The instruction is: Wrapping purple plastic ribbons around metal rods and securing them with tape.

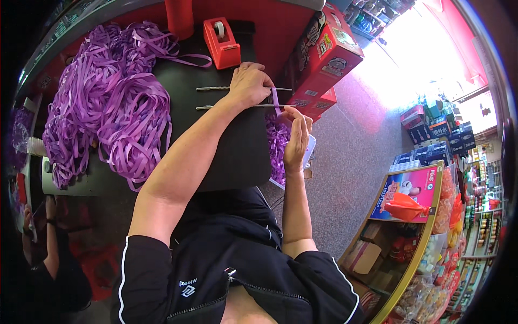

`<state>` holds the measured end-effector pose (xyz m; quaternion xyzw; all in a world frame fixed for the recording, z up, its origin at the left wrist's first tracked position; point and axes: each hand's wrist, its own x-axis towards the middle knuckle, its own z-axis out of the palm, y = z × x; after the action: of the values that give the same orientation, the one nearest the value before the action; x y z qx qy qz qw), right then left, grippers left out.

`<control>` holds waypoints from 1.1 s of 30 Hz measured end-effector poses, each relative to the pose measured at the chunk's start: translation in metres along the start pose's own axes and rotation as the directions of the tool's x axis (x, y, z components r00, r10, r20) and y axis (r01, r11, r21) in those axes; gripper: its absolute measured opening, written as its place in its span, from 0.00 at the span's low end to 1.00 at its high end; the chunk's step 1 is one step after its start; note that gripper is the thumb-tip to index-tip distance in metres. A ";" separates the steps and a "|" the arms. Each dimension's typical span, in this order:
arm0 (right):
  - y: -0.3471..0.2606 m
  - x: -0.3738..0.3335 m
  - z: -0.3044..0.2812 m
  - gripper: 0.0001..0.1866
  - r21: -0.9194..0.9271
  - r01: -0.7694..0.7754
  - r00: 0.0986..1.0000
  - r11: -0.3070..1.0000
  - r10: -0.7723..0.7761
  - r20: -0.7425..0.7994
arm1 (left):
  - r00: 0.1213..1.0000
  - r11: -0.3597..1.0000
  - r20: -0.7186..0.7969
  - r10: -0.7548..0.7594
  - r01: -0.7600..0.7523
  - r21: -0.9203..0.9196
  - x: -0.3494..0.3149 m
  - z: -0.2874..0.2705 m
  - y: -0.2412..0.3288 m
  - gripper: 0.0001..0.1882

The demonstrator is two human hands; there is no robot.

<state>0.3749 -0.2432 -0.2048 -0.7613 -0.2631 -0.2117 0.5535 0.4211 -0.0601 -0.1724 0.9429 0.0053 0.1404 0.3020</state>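
Observation:
Two thin metal rods (213,88) stick out side by side past the right edge of the dark table (237,151). A narrow purple ribbon (275,102) spans them near their right ends. My left hand (249,86) is bent over the upper rod, its fingers curled down at the ribbon; the fingertips are partly hidden. Beside the lower rod, my right hand (296,132) has its thumb and forefinger together at the ribbon's lower end. Below, a light-coloured bin (308,151) holds a heap of cut or folded purple ribbon (277,148).
A large tangle of purple ribbon (118,97) covers the table's left side. At the back stands a red tape dispenser (222,46). Red cartons (324,54) rise beyond the rods. A display cabinet (372,248) is at right. Another person's arm (51,237) shows at lower left.

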 end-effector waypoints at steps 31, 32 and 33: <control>-0.040 0.037 -0.026 0.17 -0.344 0.152 0.986 0.926 -0.120 0.114 | 0.849 -0.685 0.525 -0.053 0.352 -0.638 -0.066 -0.020 0.048 0.48; -0.074 0.035 -0.026 0.17 -0.230 0.183 0.983 0.956 -0.176 0.048 | 0.853 -0.676 0.519 -0.058 0.349 -0.649 -0.067 -0.019 0.044 0.47; -0.112 0.035 -0.036 0.17 -0.136 0.209 0.976 0.969 -0.215 -0.034 | 0.864 -0.667 0.503 -0.040 0.351 -0.657 -0.067 -0.018 0.047 0.47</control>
<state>0.3295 -0.2436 -0.0911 -0.7583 -0.3151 -0.3046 0.4826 0.3486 -0.0942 -0.1490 0.1212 0.0836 -0.0971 0.9843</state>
